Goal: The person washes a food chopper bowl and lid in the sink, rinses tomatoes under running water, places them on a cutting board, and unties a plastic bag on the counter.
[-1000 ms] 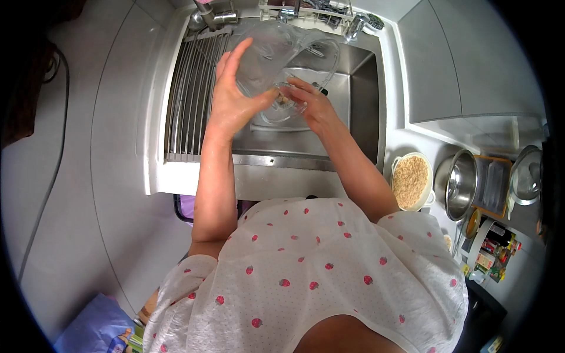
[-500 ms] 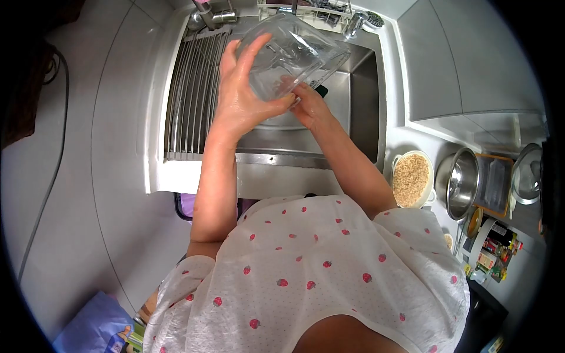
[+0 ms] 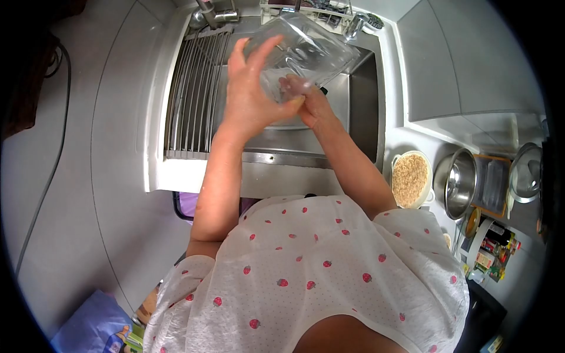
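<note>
A clear, see-through container point(image 3: 321, 50) with wet, shiny walls is held tilted over the stainless steel sink point(image 3: 365, 112). My left hand point(image 3: 250, 97) grips its left and near side, with thumb and fingers spread wide around the wall. At the near edge, my right hand point(image 3: 313, 106) holds it from below right, close to my left thumb. The right fingertips show blurred through the clear wall; whether they are inside or behind it, I cannot tell. A small dark object point(image 3: 323, 91) peeks out beside my right hand.
A metal roll-up rack point(image 3: 194, 94) covers the sink's left part. Faucets point(image 3: 215, 19) stand behind. On the right counter are a white pot of grain-like food point(image 3: 410, 179), a steel bowl point(image 3: 459, 183), an orange-rimmed tray point(image 3: 491, 185) and a glass lid point(image 3: 527, 173).
Both hands and the clear container have shifted slightly to the right over the sink. The container's tilt has changed a little, and my grip stays on it.
</note>
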Demonstrator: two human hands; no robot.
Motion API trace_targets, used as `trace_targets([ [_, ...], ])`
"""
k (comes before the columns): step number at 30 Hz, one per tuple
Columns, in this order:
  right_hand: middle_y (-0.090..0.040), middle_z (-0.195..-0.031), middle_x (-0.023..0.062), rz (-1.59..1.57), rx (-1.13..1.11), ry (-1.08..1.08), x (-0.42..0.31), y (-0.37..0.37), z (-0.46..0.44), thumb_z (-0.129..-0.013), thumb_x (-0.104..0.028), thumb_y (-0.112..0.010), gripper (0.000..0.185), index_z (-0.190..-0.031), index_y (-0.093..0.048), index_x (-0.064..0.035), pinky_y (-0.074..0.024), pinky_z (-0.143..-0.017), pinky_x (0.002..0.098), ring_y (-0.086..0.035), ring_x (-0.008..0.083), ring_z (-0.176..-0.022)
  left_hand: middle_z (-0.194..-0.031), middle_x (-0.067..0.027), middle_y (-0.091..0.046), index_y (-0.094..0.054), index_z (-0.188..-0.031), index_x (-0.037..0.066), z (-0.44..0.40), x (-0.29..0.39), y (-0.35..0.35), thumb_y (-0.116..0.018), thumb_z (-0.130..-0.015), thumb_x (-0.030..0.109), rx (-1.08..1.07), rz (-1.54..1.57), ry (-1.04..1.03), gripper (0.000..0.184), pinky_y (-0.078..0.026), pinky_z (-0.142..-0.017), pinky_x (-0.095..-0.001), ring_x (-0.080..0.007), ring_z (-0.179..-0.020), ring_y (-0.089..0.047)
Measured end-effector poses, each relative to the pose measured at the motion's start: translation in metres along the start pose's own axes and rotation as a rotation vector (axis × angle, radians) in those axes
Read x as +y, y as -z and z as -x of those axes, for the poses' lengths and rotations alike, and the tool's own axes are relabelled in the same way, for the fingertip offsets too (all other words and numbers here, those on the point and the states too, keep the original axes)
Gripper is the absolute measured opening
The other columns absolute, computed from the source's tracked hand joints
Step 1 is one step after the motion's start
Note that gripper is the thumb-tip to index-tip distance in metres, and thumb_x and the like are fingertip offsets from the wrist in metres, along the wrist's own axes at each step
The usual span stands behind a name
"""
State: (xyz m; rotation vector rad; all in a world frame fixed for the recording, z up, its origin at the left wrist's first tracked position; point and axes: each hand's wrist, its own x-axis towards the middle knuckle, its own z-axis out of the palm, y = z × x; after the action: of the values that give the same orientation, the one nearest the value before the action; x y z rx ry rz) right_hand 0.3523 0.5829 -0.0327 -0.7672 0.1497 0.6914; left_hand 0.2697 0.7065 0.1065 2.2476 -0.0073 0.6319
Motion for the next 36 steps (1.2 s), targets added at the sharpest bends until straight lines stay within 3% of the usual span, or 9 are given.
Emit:
trace_targets([
  [3,-0.056,-0.108,0.0114,0.221,-0.041,0.046,-0.012,0.003,0.007,-0.080,-0.010,-0.057,0.037,-0.114,-0.050,0.0009,-0.0411,-0.084,0.0284,-0.053,0.0191,-0.101,-0.119,-0.0090,-0.046,-0.043,-0.126,0.016,0.003,-0.017,0.003,-0.070,-0.058,0.009,0.053,0.309,0.200,0.073,-0.034,-0.096,-0.0377,-0.0251,-0.115,-0.040],
  [4,-0.056,-0.106,0.0101,0.301,-0.010,0.124,-0.023,-0.009,0.018,-0.082,-0.010,-0.055,0.036,-0.115,-0.049,0.0010,-0.0424,-0.083,0.0292,-0.052,0.0181,-0.101,-0.119,-0.0090,-0.046,-0.043,-0.126,0.016,0.005,-0.024,0.002,-0.070,-0.058,0.009,0.051,0.313,0.196,0.073,-0.034,-0.096,-0.0377,-0.0251,-0.115,-0.040],
  [6,-0.055,-0.105,0.0087,0.381,0.019,0.208,-0.038,-0.023,0.027,-0.083,-0.010,-0.054,0.035,-0.116,-0.048,0.0011,-0.0436,-0.082,0.0299,-0.052,0.0170,-0.100,-0.112,-0.0061,-0.048,-0.041,-0.127,0.013,0.012,-0.039,-0.002,-0.064,-0.068,0.016,0.224,0.911,0.476,0.063,-0.036,-0.093,-0.0359,-0.0194,-0.102,-0.046],
  [9,-0.052,-0.113,0.0111,0.395,0.031,0.194,-0.050,-0.031,0.035,-0.083,-0.008,-0.052,0.043,-0.123,-0.042,0.0016,-0.0420,-0.085,0.0296,-0.051,0.0188,-0.101,-0.111,-0.0070,-0.048,-0.039,-0.128,0.011,0.029,-0.061,-0.011,-0.062,-0.072,0.028,0.284,1.129,0.665,0.063,-0.037,-0.091,-0.0354,-0.0182,-0.095,-0.048],
  [19,-0.049,-0.119,0.0101,0.722,0.063,0.276,-0.066,-0.063,0.061,-0.082,-0.010,-0.053,0.048,-0.128,-0.040,-0.0012,-0.0370,-0.087,0.0282,-0.047,0.0174,-0.106,-0.107,-0.0076,-0.049,-0.038,-0.128,0.014,0.060,-0.044,-0.015,-0.060,-0.072,0.043,0.388,1.257,0.828,0.067,-0.041,-0.084,-0.0384,-0.0201,-0.087,-0.053],
  [24,-0.047,-0.124,0.0098,0.684,-0.013,0.256,-0.078,-0.072,0.074,-0.081,-0.014,-0.055,0.050,-0.128,-0.041,-0.0017,-0.0338,-0.088,0.0277,-0.045,0.0171,-0.106,-0.097,-0.0120,-0.052,-0.043,-0.124,0.021,0.076,-0.029,-0.020,-0.061,-0.068,0.051,0.435,1.308,0.924,0.066,-0.026,-0.091,-0.0604,-0.0248,-0.088,-0.054],
  [31,-0.051,-0.120,0.0118,0.301,-0.496,0.069,-0.111,-0.020,0.052,-0.087,-0.025,-0.048,0.045,-0.125,-0.043,-0.0007,-0.0418,-0.089,0.0316,-0.051,0.0202,-0.103,-0.097,-0.0142,-0.050,-0.043,-0.123,0.022,0.102,-0.004,-0.030,-0.061,-0.067,0.052,0.536,1.365,0.917,0.066,-0.023,-0.091,-0.0628,-0.0275,-0.089,-0.053],
  [34,-0.052,-0.120,0.0084,0.516,-0.324,-0.011,-0.081,0.032,0.018,-0.090,-0.030,-0.043,0.045,-0.126,-0.041,-0.0028,-0.0420,-0.085,0.0353,-0.051,0.0202,-0.105,-0.102,-0.0155,-0.045,-0.040,-0.125,0.022,0.109,0.006,-0.034,-0.061,-0.067,0.052,0.573,1.366,0.934,0.069,-0.024,-0.090,-0.0621,-0.0284,-0.091,-0.051],
  [36,-0.053,-0.118,0.0104,1.510,0.016,0.524,-0.061,0.054,0.001,-0.092,-0.038,-0.038,0.050,-0.124,-0.041,0.0000,-0.0434,-0.083,0.0367,-0.052,0.0192,-0.104,-0.110,-0.0170,-0.039,-0.038,-0.126,0.023,0.111,0.011,-0.035,-0.061,-0.067,0.052,0.592,1.325,0.921,0.069,-0.026,-0.089,-0.0604,-0.0294,-0.094,-0.048],
])
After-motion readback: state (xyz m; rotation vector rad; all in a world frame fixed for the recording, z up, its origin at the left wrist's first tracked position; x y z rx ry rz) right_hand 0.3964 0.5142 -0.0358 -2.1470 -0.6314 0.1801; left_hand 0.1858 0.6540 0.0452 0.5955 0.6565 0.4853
